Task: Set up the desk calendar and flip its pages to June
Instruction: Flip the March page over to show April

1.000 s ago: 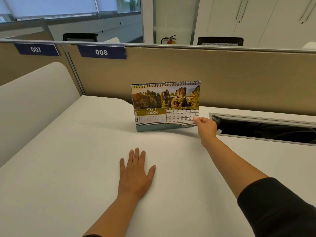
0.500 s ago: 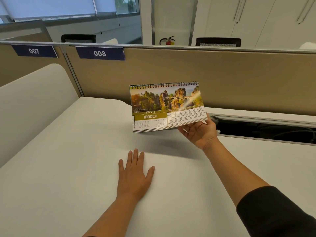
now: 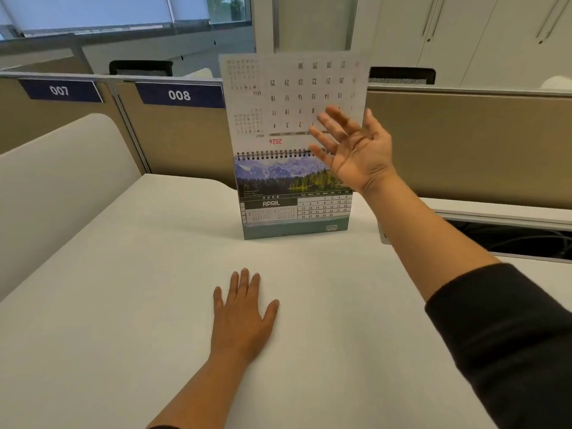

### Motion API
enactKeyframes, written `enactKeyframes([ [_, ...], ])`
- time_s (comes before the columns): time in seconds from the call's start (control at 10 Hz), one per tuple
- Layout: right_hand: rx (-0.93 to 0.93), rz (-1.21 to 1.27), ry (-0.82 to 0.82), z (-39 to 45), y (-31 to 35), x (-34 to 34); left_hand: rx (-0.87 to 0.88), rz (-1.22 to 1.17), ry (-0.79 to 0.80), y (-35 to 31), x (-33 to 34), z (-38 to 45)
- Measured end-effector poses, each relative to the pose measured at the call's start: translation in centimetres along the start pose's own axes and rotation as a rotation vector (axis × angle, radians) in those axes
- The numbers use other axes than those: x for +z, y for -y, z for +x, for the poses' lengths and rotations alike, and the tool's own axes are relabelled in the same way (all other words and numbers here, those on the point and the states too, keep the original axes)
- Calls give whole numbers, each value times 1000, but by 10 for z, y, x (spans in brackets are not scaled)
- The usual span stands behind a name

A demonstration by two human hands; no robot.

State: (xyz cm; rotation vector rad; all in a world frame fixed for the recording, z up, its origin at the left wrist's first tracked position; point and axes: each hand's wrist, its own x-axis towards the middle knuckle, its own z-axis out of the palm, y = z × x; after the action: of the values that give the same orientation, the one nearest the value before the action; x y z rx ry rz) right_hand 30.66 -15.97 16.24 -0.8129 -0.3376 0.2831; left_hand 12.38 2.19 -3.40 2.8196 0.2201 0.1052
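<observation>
Both hands are open. The right hand [image 3: 353, 147] is raised with fingers spread, its fingertips against the flipped-up page [image 3: 294, 100], which stands nearly vertical above the spiral binding [image 3: 272, 154]; the left hand [image 3: 243, 314] lies flat, palm down, on the white worktop [image 3: 123, 305], well short of the desk calendar [image 3: 294, 199]. That calendar stands upright on its tent base near the beige partition [image 3: 464, 144], showing April. Two more pages likely remain before June.

It looks light: thin card sheets on a wire coil over a folded cardboard stand, so a firm push at the top could tip or slide it on the smooth surface. Each page seems stiff enough to stand briefly but will flex and could crease or tear at the punched holes. Best to pinch a bottom corner of the front sheet and lift it over the coil, with the free hand steadying the base.
</observation>
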Motion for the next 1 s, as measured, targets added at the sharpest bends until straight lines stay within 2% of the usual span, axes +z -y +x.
enactKeyframes([
  [0.3, 15, -108, -7, 4, -4, 7, 1, -4, 3, 0, 0, 0],
  [0.5, -43, -237, -107, -14, -16, -14, 1, -2, -3, 0, 1, 0],
  [0.6, -92, -266, -270, -26, -25, -29, 0, 5, 0, 0, 1, 0],
  [0.7, -107, -263, -532, -38, -37, -50, 2, 3, 2, 0, 0, 0],
  [0.8, -27, -371, -796, -41, -47, -72, 0, 3, 3, -1, -1, 0],
  [0.9, 127, -594, -879, -44, -58, -90, 1, 10, 7, -1, -1, 0],
  [1.0, 191, -817, -781, -50, -70, -99, 0, 6, 6, -1, 0, 1],
])
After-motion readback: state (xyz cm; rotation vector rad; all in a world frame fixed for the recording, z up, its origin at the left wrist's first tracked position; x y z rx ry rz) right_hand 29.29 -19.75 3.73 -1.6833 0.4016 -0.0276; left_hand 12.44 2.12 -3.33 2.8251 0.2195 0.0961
